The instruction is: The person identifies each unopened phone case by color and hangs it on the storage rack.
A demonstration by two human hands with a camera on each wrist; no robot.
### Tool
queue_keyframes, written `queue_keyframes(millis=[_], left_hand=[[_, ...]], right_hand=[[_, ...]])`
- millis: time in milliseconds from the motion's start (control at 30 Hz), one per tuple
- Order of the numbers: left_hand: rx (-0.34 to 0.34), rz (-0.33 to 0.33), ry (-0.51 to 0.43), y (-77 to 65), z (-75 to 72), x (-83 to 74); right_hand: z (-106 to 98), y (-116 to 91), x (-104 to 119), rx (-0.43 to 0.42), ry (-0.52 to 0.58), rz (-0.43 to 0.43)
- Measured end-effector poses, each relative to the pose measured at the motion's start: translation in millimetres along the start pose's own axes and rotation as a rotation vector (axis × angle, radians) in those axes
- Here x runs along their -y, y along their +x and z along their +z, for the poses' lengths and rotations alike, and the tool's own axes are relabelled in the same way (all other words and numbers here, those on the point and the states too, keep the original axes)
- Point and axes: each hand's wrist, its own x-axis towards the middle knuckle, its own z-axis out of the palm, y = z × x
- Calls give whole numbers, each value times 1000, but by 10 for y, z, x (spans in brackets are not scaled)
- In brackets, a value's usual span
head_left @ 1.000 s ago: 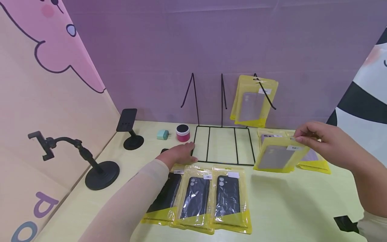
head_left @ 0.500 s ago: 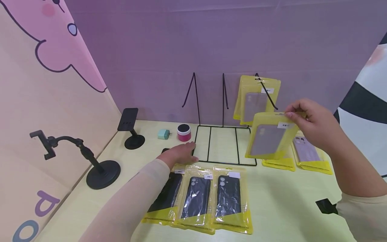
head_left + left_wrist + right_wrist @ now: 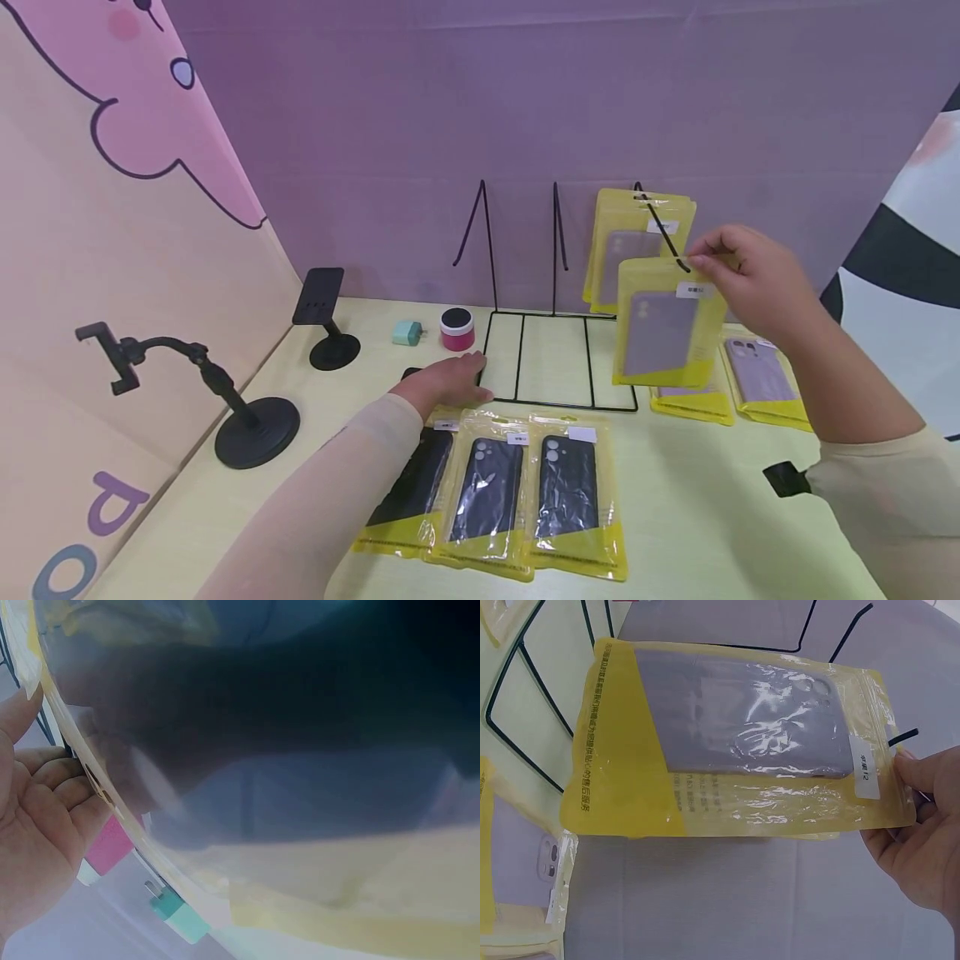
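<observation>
My right hand [image 3: 757, 283] pinches the top edge of a yellow-and-clear pouch [image 3: 742, 742] holding a lilac phone case. The pouch hangs upright, its top edge right at the tip of the right hook [image 3: 663, 229] of a black wire display rack [image 3: 555, 407]. Farther back on that hook hang several similar pouches [image 3: 606, 200]. My left hand [image 3: 446, 382] rests at the rack base's front left corner, fingers along the side bar and thumb by the front bar. A dark, glossy shape with a yellowish edge [image 3: 300, 787] fills most of the left wrist view.
In front of the rack lie several pouches with black phone cases [image 3: 567, 483]. Lilac-case pouches [image 3: 765, 375] lie at the right. Two black phone stands [image 3: 255, 433], a teal plug adapter [image 3: 407, 333] and a pink jar [image 3: 457, 330] stand at the left and back.
My right hand has raised the pouch from over the lilac-case pouches on the table, moving it up and left to the right hook's tip. The left hand has stayed at the rack's corner.
</observation>
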Motion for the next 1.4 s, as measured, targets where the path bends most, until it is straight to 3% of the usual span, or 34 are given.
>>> queue_keyframes(millis=[233, 500, 1000, 1400], left_hand=[[3, 10, 8, -33, -21, -12], [-4, 43, 51, -14, -7, 16], [1, 11, 31, -14, -12, -4], [-2, 1, 17, -86, -24, -58]], right_hand=[[49, 179, -46, 40, 36, 74], [63, 403, -76, 69, 54, 103], [114, 771, -103, 79, 98, 150], [111, 781, -148, 39, 100, 144]])
